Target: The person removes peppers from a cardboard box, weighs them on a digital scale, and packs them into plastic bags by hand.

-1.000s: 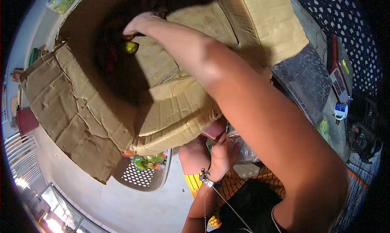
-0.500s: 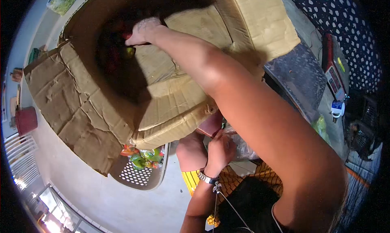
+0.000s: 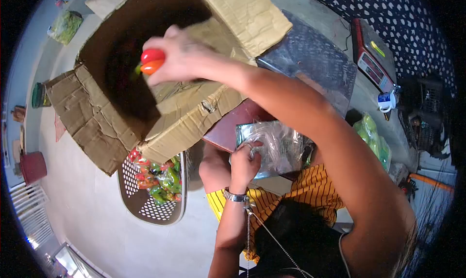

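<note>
My right hand (image 3: 182, 57) is over the opening of a large cardboard box (image 3: 92, 120), its fingers closed round a red pepper (image 3: 153, 55) and an orange pepper (image 3: 152, 67) pressed side by side. A green stem points out to the left. Deep shadow hides most of the box's inside. Down by my lap, my left hand (image 3: 245, 166) has a ring on one finger and a watch at the wrist. Its curled fingers pinch the edge of a clear plastic bag (image 3: 272, 147), part of a crumpled stack over my thighs.
A perforated plastic basket (image 3: 160, 212) holding bagged red and green peppers (image 3: 162, 181) stands on the floor below the box. Right of the box are a dark board (image 3: 315, 59), a red scale (image 3: 371, 59), a mug (image 3: 386, 101) and a bag of green vegetables (image 3: 371, 137).
My right hand has risen from inside the box and now shows red and orange peppers in its grip. My left hand stays near the plastic. The view has shifted, revealing more of the basket and bags.
</note>
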`<act>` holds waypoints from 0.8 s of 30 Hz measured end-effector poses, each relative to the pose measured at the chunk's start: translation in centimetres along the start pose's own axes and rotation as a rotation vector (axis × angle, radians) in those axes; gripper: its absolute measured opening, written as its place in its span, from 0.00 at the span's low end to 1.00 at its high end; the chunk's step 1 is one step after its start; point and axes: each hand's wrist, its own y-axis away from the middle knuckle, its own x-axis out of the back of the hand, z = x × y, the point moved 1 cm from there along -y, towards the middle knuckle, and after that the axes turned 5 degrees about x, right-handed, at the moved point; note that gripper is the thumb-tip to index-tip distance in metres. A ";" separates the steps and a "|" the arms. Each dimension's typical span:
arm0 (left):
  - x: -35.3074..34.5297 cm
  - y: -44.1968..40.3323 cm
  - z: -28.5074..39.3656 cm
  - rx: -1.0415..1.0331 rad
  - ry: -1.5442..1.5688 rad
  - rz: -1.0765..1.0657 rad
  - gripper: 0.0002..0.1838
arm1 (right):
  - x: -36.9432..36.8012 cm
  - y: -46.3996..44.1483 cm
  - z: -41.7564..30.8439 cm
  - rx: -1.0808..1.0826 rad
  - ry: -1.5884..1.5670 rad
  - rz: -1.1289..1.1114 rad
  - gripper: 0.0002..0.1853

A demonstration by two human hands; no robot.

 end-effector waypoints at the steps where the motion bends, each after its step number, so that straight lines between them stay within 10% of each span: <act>1: -0.1 0.1 0.2 -0.001 -0.001 -0.004 0.15 | 3.3 3.1 0.1 0.271 0.026 0.283 0.34; 3: -0.7 0.9 0.0 0.015 0.007 -0.013 0.15 | 11.6 10.1 1.9 0.137 -0.114 0.401 0.27; 5: -0.9 1.5 -0.2 -0.001 -0.053 -0.027 0.16 | 15.7 16.7 9.9 -0.119 0.498 0.760 0.34; 11: -1.5 1.6 -0.8 -0.035 0.098 0.007 0.14 | 13.2 24.3 18.6 -0.696 0.613 0.262 0.44; 24: -1.4 1.2 -0.1 0.119 0.045 -0.049 0.13 | 12.2 24.5 18.7 -0.654 0.730 0.305 0.58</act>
